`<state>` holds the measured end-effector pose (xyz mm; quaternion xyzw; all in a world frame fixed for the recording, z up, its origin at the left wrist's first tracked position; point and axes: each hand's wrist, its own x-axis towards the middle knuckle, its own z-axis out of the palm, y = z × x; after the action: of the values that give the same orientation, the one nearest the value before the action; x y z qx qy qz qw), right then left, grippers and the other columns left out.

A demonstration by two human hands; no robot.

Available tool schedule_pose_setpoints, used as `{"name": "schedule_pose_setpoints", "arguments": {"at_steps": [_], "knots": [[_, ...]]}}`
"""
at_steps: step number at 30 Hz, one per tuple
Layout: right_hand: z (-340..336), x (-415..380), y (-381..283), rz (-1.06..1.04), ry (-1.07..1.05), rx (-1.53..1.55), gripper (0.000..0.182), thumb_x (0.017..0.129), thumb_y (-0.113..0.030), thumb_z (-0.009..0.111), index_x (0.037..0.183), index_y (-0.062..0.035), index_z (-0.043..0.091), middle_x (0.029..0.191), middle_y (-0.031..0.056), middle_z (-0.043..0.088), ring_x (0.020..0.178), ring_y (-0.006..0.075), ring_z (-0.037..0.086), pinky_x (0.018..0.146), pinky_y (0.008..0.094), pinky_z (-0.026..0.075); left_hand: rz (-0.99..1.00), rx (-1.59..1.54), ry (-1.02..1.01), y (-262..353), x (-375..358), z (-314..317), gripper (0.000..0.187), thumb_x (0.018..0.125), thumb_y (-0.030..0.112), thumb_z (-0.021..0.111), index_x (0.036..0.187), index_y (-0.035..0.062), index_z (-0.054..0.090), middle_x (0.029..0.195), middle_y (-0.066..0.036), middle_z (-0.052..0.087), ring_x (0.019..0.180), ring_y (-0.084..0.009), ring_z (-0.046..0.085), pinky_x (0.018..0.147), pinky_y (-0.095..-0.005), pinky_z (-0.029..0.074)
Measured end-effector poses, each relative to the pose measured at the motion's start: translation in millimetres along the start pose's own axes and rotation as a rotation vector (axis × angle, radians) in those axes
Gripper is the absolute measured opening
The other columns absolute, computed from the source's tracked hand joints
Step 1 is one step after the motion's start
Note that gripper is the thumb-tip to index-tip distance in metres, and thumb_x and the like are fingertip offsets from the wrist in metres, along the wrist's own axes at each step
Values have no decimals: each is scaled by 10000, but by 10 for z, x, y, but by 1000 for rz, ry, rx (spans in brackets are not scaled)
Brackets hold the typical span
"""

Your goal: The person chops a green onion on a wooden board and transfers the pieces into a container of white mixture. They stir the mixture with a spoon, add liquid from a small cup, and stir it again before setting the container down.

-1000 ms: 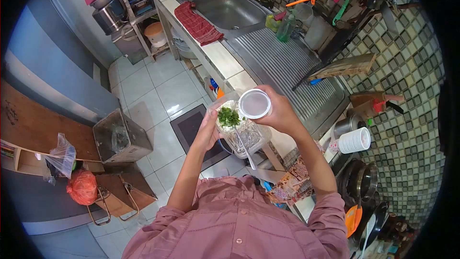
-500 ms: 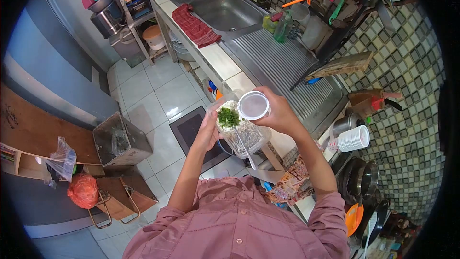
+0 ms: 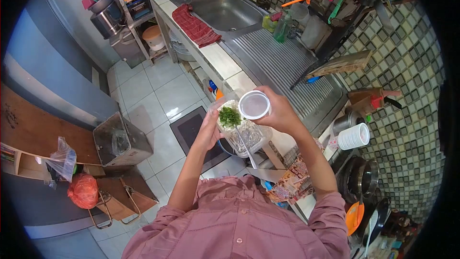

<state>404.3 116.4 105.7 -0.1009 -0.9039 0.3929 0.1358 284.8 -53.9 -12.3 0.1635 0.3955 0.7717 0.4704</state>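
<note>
My left hand (image 3: 209, 128) grips the left side of a clear plastic container (image 3: 261, 143), its fingers partly hidden by the wall. Inside lie a white, crumbly food (image 3: 232, 105), chopped green leaves (image 3: 229, 116) in a small heap, and a greyish mass I cannot identify. A metal spoon (image 3: 246, 147) leans in the container with its handle towards me. My right hand (image 3: 278, 110) is closed around a small white-rimmed plastic cup (image 3: 254, 105), tilted so that its mouth faces me, over the container's right edge. The cup looks empty.
A steel sink (image 3: 230, 12) with a ribbed drainboard (image 3: 275, 55) runs along the counter, a red cloth (image 3: 194, 26) on its edge. To the right stand stacked white cups (image 3: 353, 137) and pans (image 3: 369, 180). A grey bin (image 3: 125, 146) is on the floor at left.
Hardly anything differs. The container and the cup have shifted very slightly to the right, with both hands keeping their hold.
</note>
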Motion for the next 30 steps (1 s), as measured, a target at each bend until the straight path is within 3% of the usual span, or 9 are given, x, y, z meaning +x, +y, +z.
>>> {"name": "schedule_pose_setpoints", "arguments": {"at_steps": [2,4,5,7,10,12,20,26,30], "knots": [[15,-3,0,6,1,-18,619,593,-171,816,1112,-50,502,969,111,631,907,222,632,780,301,470,-8,0,3,4,-12,-10,587,929,487,379,1338,75,292,1320,-126,437,1173,-246,497,915,-401,487],[24,-8,4,-29,28,1,587,579,-204,787,1063,-45,496,943,162,629,896,344,610,737,388,474,-17,0,5,2,-18,-25,584,930,485,381,1339,77,294,1321,-123,437,1175,-246,496,918,-399,486],[22,-11,5,-29,29,0,587,579,-204,787,1063,-45,496,943,162,629,896,344,610,737,388,474,-10,-11,-9,-6,-16,-40,583,930,486,381,1338,78,298,1320,-124,438,1174,-246,497,919,-402,485],[20,-10,4,5,5,-21,630,581,-160,817,1116,-53,501,976,113,629,919,228,629,786,306,468,-2,-20,-23,-5,-22,-47,582,929,486,381,1336,78,302,1319,-124,438,1172,-245,498,919,-404,484],[16,-17,-26,31,2,-11,637,576,-152,816,1120,-51,499,975,119,629,920,231,630,784,306,468,-21,-16,-7,-2,-25,-49,581,928,489,383,1333,79,310,1314,-125,442,1167,-245,501,920,-410,484],[17,-23,-41,35,-1,-6,638,578,-155,817,1121,-52,499,981,116,627,925,225,626,789,302,464,4,-42,-39,-28,0,-77,653,900,502,443,1367,99,230,1315,-121,426,1136,-266,526,770,-438,561],[13,-95,52,67,53,223,632,605,-142,829,1131,-47,491,1022,47,586,986,136,560,853,274,434,0,-14,-34,-18,-25,-29,611,917,498,401,1349,86,274,1304,-123,442,1138,-253,524,817,-414,543],[-81,-187,393,47,325,539,635,608,-87,825,1133,-46,472,1012,42,584,956,138,563,857,276,448,-8,12,-48,-47,-26,-56,591,937,498,339,1342,69,304,1307,-128,447,1156,-251,510,888,-412,507],[-340,-339,804,157,571,396,621,612,-70,820,1123,-41,467,1028,45,575,959,143,564,835,274,460,-3,-55,-34,-41,-50,-75,623,913,484,435,1361,88,259,1290,-121,453,1113,-238,542,779,-398,562]]}}
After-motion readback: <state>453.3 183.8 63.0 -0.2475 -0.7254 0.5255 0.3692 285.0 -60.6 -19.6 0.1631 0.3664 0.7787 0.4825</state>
